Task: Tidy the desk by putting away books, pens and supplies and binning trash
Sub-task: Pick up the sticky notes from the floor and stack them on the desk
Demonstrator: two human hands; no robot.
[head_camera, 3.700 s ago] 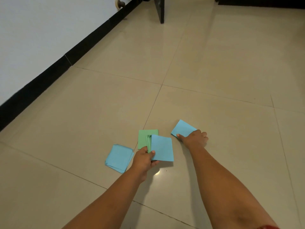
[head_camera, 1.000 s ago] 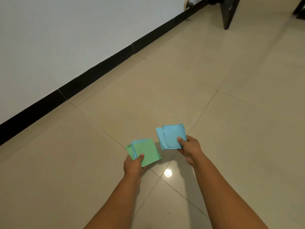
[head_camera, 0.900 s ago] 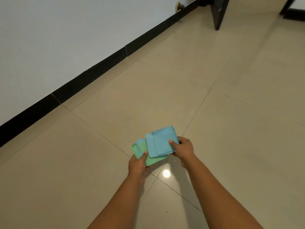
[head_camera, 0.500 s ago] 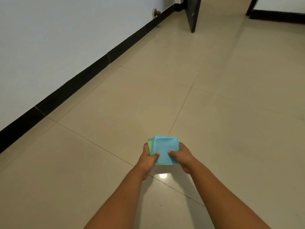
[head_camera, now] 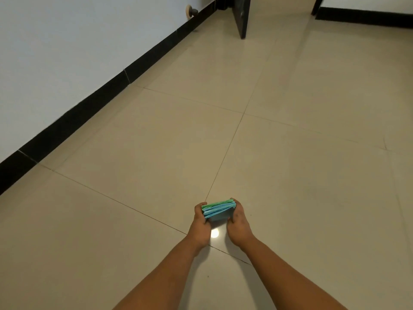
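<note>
left hand (head_camera: 199, 222): grips the left edge of the paper stack, fingers curled round it
right hand (head_camera: 238, 222): grips the right edge, same way
paper stack (head_camera: 218, 211): green and blue sheets, pressed between both hands at 6 o'clock in view, above the floor
step: squaring the stack, i'd say
do it well: keep even pressure on both sides, tap edges flush, loose sheets could fan out
floor (head_camera: 290, 153): beige tiles
skirting (head_camera: 89, 104): black strip, runs 8 to 12 o'clock
furniture leg (head_camera: 241, 16): dark, 12 o'clock, well apart
</note>
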